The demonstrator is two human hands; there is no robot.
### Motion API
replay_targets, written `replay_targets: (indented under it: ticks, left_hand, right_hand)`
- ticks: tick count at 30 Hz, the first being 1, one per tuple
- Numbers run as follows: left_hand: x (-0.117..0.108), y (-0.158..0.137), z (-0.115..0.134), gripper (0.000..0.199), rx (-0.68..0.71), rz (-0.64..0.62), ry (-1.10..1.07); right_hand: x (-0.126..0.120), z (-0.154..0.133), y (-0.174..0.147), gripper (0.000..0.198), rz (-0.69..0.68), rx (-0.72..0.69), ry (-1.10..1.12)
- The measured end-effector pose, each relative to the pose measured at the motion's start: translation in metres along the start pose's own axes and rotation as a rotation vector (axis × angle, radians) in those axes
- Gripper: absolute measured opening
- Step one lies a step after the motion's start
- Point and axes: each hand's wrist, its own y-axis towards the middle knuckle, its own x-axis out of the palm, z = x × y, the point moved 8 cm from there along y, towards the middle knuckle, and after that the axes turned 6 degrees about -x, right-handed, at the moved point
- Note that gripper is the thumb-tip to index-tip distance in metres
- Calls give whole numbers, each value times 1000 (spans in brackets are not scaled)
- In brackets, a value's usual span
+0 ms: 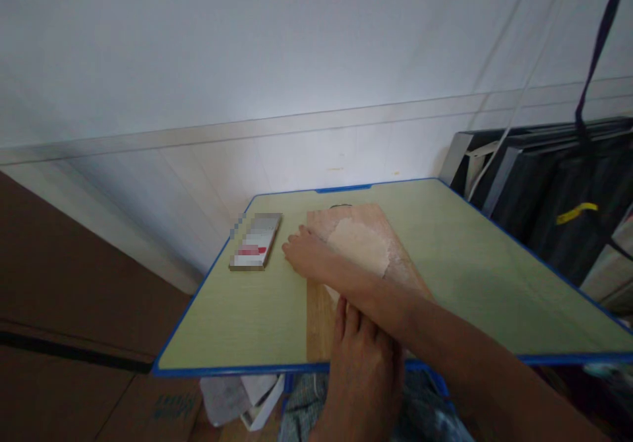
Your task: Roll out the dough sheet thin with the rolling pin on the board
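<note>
Right hand (309, 254) is pressing flat, fingers spread, holding nothing, on the floured rectangular wooden board (356, 244); left hand (363, 356) is resting open at its near end. Flour lies spread; no dough visible.

Two bare hands and forearms, no sleeves

The left hand (363, 363) and the right hand (307, 254) wear no gloves, rings or watch; both forearms are uncovered, and blue-grey patterned cloth (425, 409) covers the lap below.

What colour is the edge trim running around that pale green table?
Blue. The rim of the pale green table shows best in the head view, along the near edge by the left hand.
</note>
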Motion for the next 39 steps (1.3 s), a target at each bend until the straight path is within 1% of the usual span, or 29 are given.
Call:
replay_targets:
  ticks: [2,4,7,10,13,17,20,23,28,33,39]
  left_hand:
    - [4,5,2,35,1,-8,-58]
    - [9,10,4,32,2,-17,-109]
    - [13,16,9,31,9,-38,-130]
    - [16,17,11,28,-17,-97,-96]
    - [13,16,6,24,-48,-148,-72]
    - [4,13,-10,34,-52,-239,-35]
    - [-4,9,-25,49,-53,-300,-13]
    - [-12,7,-36,61,-59,-295,-39]
    - [-14,4,-44,61,-110,-251,-137]
    - [-17,3,-50,51,-161,-173,-274]
    - [-19,0,-63,42,-244,-130,-392]
  right_hand:
    - [0,7,-3,25,6,-27,11]
    - [-3,15,-8,27,45,-36,33]
    - [-7,28,-19,29,80,-15,74]
    - [-9,49,-34,34,72,64,141]
    - [-12,75,-54,40,97,153,161]
    - [-10,96,-78,49,145,240,83]
    - [-5,103,-85,54,160,321,60]
    - [0,103,-81,53,137,349,82]
    - [0,102,-72,50,110,342,118]
    - [-1,102,-68,50,121,362,136]
    - [2,101,-58,49,113,383,145]
